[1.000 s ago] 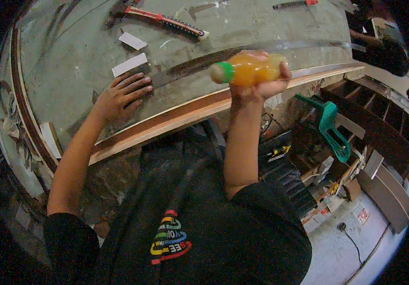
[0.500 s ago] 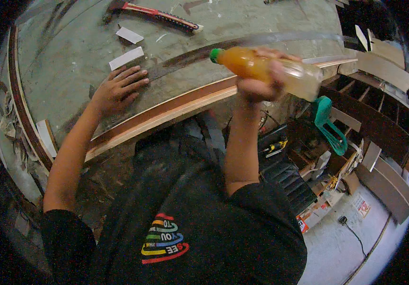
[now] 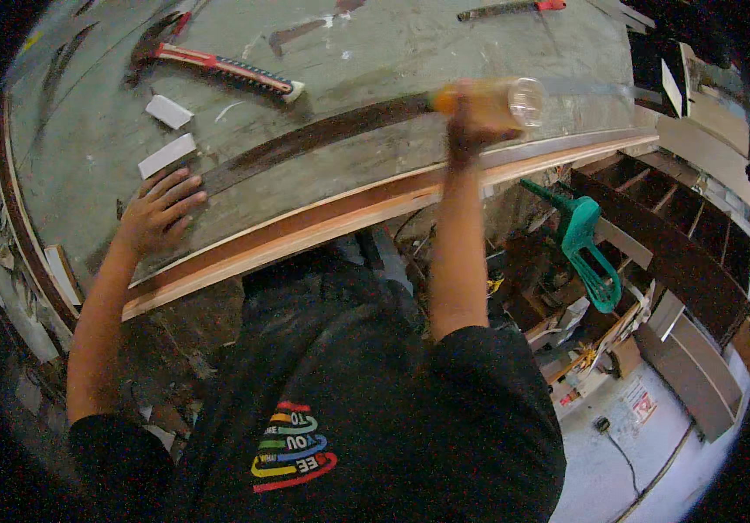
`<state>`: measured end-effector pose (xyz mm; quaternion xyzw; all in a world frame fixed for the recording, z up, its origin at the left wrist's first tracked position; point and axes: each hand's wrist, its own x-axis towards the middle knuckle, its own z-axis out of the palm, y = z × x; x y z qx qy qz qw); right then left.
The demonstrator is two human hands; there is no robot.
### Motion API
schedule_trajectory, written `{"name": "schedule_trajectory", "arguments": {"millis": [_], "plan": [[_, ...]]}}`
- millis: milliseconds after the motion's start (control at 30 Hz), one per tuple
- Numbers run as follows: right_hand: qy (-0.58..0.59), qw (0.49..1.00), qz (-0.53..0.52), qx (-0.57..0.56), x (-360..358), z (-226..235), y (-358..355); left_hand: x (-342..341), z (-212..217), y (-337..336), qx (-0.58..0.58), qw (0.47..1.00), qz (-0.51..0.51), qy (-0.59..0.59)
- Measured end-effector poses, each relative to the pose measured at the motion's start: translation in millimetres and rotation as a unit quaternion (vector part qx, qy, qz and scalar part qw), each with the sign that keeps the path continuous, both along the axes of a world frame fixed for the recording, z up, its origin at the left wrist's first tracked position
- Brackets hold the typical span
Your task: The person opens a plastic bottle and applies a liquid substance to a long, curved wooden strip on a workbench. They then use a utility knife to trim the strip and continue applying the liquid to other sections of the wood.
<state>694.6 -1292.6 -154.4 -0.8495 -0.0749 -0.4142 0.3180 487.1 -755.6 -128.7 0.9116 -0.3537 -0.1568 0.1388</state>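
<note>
My right hand (image 3: pixel 472 122) grips a clear plastic bottle of orange liquid (image 3: pixel 498 98), held sideways above the workbench with its bottom end pointing right; it is blurred. My left hand (image 3: pixel 159 209) lies flat with fingers spread on the grey workbench top (image 3: pixel 349 70), touching a long dark wood strip (image 3: pixel 305 139) that runs along the bench. A lighter, reddish wooden edge strip (image 3: pixel 322 222) lies along the bench's near edge below both hands.
A hammer with a red and black handle (image 3: pixel 218 65) lies at the back left. Two small white blocks (image 3: pixel 166 131) sit near my left hand. A red-handled tool (image 3: pixel 514 9) lies at the top. A green object (image 3: pixel 588 253) and dark shelving (image 3: pixel 680 253) stand at the right.
My right hand has carried the bottle up and to the right and turned it, so its bottom end now points right. My left hand stays on the bench.
</note>
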Motion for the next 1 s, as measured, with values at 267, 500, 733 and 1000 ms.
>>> {"name": "schedule_trajectory", "arguments": {"millis": [267, 500, 733, 1000], "plan": [[0.042, 0.995, 0.000, 0.093, 5, -10, -9, -17, -12, 18, 0.088, 0.996, -0.010, 0.020], [0.083, 0.982, 0.163, 0.050, -27, -36, 29, -21, -20, 37, 0.092, 0.994, -0.052, 0.023], [0.002, 0.992, -0.104, 0.075, 84, -15, -180, -21, -24, 48, 0.080, 0.995, -0.066, 0.004], [0.075, 0.986, 0.102, 0.110, -16, -20, 4, -19, -25, 45, 0.065, 0.996, -0.054, 0.015]]}}
